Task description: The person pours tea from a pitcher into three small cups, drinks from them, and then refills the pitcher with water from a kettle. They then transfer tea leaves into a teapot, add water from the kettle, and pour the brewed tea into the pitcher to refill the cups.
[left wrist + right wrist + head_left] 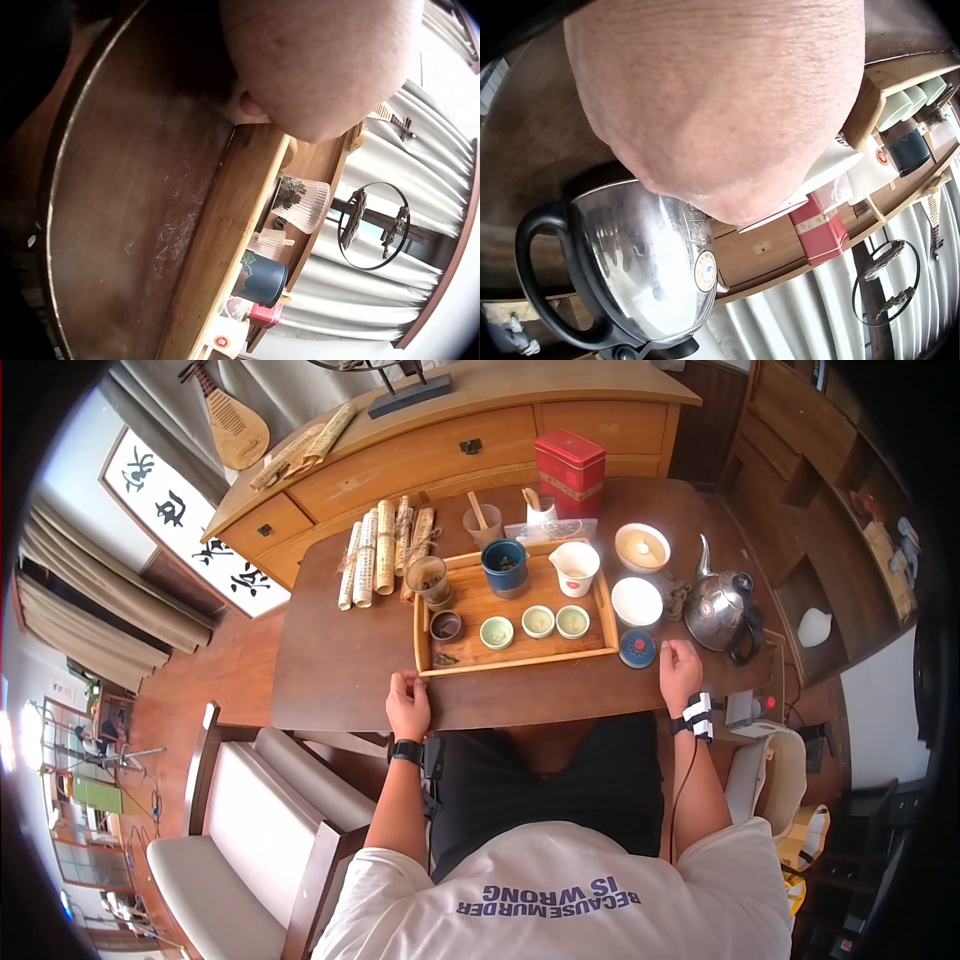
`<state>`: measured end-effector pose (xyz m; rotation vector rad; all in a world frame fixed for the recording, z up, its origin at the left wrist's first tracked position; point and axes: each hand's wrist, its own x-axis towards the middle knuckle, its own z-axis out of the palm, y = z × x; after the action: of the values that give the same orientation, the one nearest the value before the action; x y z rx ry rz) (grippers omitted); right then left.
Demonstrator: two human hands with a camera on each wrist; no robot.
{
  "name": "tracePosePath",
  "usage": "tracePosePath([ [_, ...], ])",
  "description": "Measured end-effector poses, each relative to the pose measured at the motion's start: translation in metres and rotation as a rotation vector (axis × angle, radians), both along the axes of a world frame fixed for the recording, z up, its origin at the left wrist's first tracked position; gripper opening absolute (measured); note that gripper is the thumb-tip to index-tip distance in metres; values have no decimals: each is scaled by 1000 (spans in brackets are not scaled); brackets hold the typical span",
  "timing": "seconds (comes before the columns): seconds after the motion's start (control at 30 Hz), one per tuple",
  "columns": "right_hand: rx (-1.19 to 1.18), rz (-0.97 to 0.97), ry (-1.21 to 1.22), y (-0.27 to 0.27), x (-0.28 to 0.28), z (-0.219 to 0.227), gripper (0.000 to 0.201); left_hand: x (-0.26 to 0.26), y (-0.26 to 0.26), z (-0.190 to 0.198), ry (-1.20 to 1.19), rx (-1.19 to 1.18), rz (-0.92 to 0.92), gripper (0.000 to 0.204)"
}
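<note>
My left hand (pixel 408 703) rests at the table's front edge by the near left corner of a wooden tray (pixel 520 662), its fingers loosely curled; whether they touch the tray, I cannot tell. My right hand (pixel 681 674) rests, loosely curled and holding nothing visible, just right of a round blue lid (pixel 637 649). On the tray stand several small cups, a blue tea holder (pixel 505 566), a white pitcher (pixel 574 568) and a ribbed glass (pixel 429 579) with dark leaves. A steel kettle (pixel 645 262) stands beyond my right hand (pixel 720 105) in the right wrist view. Both wrist views hide the fingertips.
Tied bamboo scrolls (pixel 375 555) lie left of the tray. Behind it stand a red tin (pixel 570 472) and a cup with wooden tools. Two white bowls, one at the back (pixel 641 548), stand on the right. A chair (pixel 260 810) is at the left.
</note>
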<state>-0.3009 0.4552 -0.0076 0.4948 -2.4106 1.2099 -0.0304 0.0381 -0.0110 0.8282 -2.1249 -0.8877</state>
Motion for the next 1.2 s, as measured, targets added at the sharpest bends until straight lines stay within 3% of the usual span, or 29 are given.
tracePosePath([
  [1.2,12,-2,-2,0,0,0,15,0,0,-1,-5,26,5,10],
])
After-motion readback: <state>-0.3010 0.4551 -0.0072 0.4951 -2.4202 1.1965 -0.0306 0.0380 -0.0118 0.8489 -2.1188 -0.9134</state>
